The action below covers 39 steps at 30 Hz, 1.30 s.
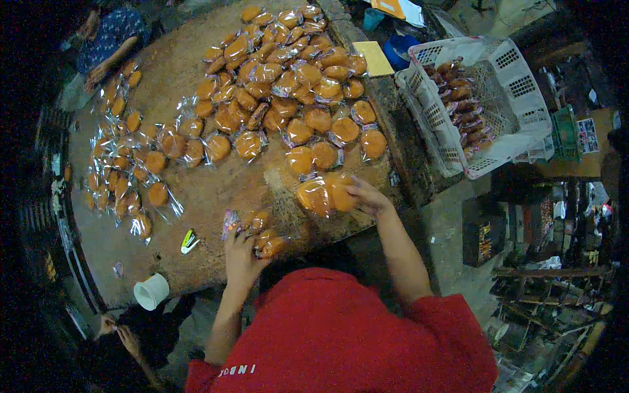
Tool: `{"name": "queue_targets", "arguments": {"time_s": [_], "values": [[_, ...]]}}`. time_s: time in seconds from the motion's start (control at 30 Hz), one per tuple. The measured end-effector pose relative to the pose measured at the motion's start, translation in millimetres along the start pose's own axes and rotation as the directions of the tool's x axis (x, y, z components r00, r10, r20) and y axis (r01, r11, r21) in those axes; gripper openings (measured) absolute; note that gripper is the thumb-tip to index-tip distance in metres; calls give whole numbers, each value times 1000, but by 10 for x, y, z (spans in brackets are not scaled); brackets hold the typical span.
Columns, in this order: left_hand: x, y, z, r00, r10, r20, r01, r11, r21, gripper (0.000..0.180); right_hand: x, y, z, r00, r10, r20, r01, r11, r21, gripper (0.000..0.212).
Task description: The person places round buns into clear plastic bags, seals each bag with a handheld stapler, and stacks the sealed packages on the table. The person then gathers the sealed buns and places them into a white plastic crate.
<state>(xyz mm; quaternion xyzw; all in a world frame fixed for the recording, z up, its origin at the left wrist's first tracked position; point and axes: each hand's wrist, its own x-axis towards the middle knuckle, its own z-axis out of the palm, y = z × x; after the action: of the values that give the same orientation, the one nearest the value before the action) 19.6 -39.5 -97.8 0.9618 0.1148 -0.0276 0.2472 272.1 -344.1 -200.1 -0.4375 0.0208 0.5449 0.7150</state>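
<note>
Down at the near edge of the surface (pixel 196 72), the left hand (pixel 241 252) is closed on a small bunch of wrapped cakes (pixel 262 234), holding them just over the edge. The right hand (pixel 367 196) lies with fingers curled over a pair of wrapped cakes (pixel 324 194) near the near right corner, pressing on them; whether it grips them I cannot tell.

Beyond both hands a big heap of wrapped cakes (pixel 282 85) fills the middle and far side, and a looser spread (pixel 131 164) runs along the left edge. A white cup (pixel 151 291) stands at the near left corner, with a small white and green thing (pixel 189 241) between it and the left hand. Off the right edge sits a white crate (pixel 517 85) with dark packets (pixel 462 105) stacked inside. A yellow card (pixel 374 57) lies by the far right edge.

Another person's arm (pixel 108 56) reaches in at the far left corner. The red sleeves (pixel 327 334) hide the near edge below the hands. Clutter at right is too dark to make out.
</note>
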Motion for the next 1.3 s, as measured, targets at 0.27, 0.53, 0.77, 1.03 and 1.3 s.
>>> {"name": "queue_targets", "arguments": {"time_s": [0.27, 0.53, 0.77, 1.03, 1.3], "values": [[411, -15, -203, 998, 54, 14, -54, 997, -48, 65, 556, -275, 586, 989, 148, 15, -96, 714, -693, 67], [2313, 1392, -788, 815, 525, -243, -522, 849, 83, 63, -1608, -1737, 1115, 878, -196, 436, 421, -117, -900, 77], [4457, 4333, -496, 220, 926, -307, -955, 268, 125, 67, -3035, -3984, 454, 962, 5, 271, 270, -95, -958, 54], [5702, 5637, 873, 657, 732, 181, -754, 642, 142, 28, -2315, -4918, -994, 942, 273, -196, -39, -490, -871, 51], [5671, 5664, 1355, 737, 675, 34, -635, 675, 376, 16, -1736, -4666, -1945, 967, 254, 8, 178, -654, -735, 38]]}}
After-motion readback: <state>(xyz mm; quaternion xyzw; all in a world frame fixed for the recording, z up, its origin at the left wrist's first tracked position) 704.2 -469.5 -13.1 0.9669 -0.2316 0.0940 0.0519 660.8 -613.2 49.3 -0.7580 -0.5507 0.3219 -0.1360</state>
